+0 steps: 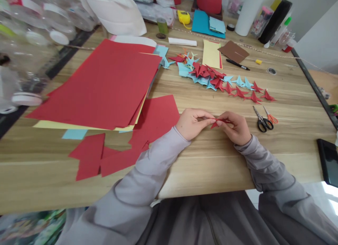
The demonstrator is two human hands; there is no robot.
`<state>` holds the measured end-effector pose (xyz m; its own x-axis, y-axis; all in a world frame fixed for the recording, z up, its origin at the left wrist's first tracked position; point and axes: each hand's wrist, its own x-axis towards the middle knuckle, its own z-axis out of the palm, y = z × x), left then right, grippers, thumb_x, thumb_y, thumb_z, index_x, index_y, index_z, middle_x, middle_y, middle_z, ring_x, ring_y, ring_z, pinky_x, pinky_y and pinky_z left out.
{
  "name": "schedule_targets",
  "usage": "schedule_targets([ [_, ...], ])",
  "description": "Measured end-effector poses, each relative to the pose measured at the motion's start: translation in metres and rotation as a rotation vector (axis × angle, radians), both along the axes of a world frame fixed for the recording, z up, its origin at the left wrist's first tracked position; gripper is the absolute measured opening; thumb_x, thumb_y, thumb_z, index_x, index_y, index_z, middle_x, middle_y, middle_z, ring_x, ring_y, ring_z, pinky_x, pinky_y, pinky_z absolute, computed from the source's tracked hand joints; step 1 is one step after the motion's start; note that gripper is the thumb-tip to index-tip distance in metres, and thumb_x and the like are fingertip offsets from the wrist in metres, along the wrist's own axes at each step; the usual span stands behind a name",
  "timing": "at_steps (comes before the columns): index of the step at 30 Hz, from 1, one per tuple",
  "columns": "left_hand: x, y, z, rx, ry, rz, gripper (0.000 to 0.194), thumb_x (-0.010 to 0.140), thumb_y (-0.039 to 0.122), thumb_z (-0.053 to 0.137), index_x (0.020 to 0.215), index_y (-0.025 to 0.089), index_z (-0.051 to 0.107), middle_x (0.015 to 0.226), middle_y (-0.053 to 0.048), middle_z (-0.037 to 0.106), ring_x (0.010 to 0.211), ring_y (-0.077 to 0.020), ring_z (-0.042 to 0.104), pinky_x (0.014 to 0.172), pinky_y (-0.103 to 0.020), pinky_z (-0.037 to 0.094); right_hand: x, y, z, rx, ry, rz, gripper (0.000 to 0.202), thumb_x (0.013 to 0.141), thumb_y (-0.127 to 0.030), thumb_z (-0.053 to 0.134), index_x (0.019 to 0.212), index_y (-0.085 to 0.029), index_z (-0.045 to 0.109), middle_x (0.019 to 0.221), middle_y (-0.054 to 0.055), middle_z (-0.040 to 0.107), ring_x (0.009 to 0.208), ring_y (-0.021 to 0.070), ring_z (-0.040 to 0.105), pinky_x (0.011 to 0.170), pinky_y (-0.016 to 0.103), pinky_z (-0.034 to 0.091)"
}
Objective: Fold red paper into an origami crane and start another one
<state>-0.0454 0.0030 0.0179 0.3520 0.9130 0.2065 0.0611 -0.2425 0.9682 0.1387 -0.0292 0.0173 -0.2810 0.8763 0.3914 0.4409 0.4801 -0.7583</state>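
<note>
Between my two hands is a small folded piece of red paper (214,124), held just above the wooden table (200,167). My left hand (194,123) pinches its left end between thumb and fingers. On the other side, my right hand (236,127) pinches the same piece, and its fingers cover much of it. Beyond my hands lie folded red paper cranes (208,73) and light blue paper cranes (239,81), some heaped and some in rows. Black-handled scissors (262,123) and small orange scissors (271,117) rest right of my right hand.
A stack of large red sheets (105,83) covers the left side, with cut red pieces (89,157) near it. Plastic bottles (29,44) crowd the far left. At the back are a yellow tape measure (184,17), a blue folder (200,25) and a pen (237,64). A black tablet-like device (327,162) sits at the right edge.
</note>
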Motion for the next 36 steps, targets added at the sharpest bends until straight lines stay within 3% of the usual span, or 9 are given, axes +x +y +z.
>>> schedule_targets([
  [6,0.003,-0.003,0.001,-0.100,-0.009,-0.003,0.017,0.072,0.032,0.072,0.076,0.016,0.075,0.080,-0.006,0.075,0.074,-0.0173,0.069,0.071,-0.029,0.056,-0.001,0.000,0.001,0.068,-0.052,-0.021,0.014,0.089,-0.025,0.056,0.080,-0.018,0.063,0.067,0.002,0.067,0.062,0.0121,0.062,0.060,0.024,0.049],
  [10,0.010,-0.007,-0.005,-0.143,-0.050,0.025,0.027,0.060,0.026,0.080,0.084,0.016,0.075,0.082,-0.007,0.075,0.074,-0.0176,0.069,0.073,-0.031,0.056,-0.001,0.001,-0.001,0.080,-0.062,-0.092,0.013,0.087,-0.024,0.057,0.076,-0.019,0.059,0.062,0.000,0.063,0.058,0.0121,0.058,0.057,0.024,0.046],
  [14,0.015,-0.008,-0.012,-0.143,-0.071,0.087,0.020,0.061,0.019,0.077,0.080,0.015,0.074,0.080,-0.006,0.075,0.073,-0.0169,0.068,0.073,-0.031,0.055,-0.003,0.001,-0.003,0.068,-0.088,-0.115,0.012,0.087,-0.025,0.056,0.076,-0.019,0.057,0.062,0.000,0.061,0.058,0.0125,0.057,0.057,0.025,0.045],
  [20,0.016,-0.007,-0.013,-0.156,-0.135,0.083,0.016,0.062,0.015,0.075,0.077,0.014,0.072,0.078,-0.006,0.074,0.072,-0.0159,0.067,0.072,-0.030,0.054,-0.005,0.001,-0.006,0.077,-0.104,-0.103,0.014,0.089,-0.027,0.053,0.077,-0.020,0.054,0.062,0.000,0.062,0.057,0.0126,0.056,0.058,0.025,0.044],
  [27,0.017,-0.007,-0.011,-0.305,-0.292,-0.001,0.041,0.056,0.009,0.076,0.096,0.012,0.070,0.087,-0.008,0.074,0.079,-0.0165,0.069,0.079,-0.032,0.056,-0.004,0.001,-0.008,-0.037,-0.009,-0.119,0.017,0.091,-0.034,0.051,0.082,-0.020,0.055,0.062,0.000,0.063,0.057,0.0131,0.058,0.058,0.027,0.045],
  [33,0.015,-0.008,-0.007,-0.361,-0.322,-0.045,0.039,0.058,0.005,0.072,0.097,0.012,0.069,0.088,-0.006,0.074,0.077,-0.0141,0.069,0.080,-0.031,0.056,-0.003,0.001,-0.011,-0.103,0.047,-0.120,0.023,0.091,-0.040,0.052,0.083,-0.020,0.056,0.062,0.000,0.063,0.057,0.0132,0.059,0.058,0.027,0.046],
  [36,0.013,-0.007,-0.005,-0.365,-0.306,-0.021,0.049,0.056,0.005,0.074,0.104,0.011,0.067,0.084,-0.006,0.074,0.072,-0.0134,0.069,0.076,-0.029,0.056,-0.003,0.001,-0.011,-0.152,0.111,-0.118,0.027,0.090,-0.045,0.052,0.083,-0.020,0.056,0.061,-0.001,0.063,0.055,0.0127,0.058,0.058,0.027,0.047],
])
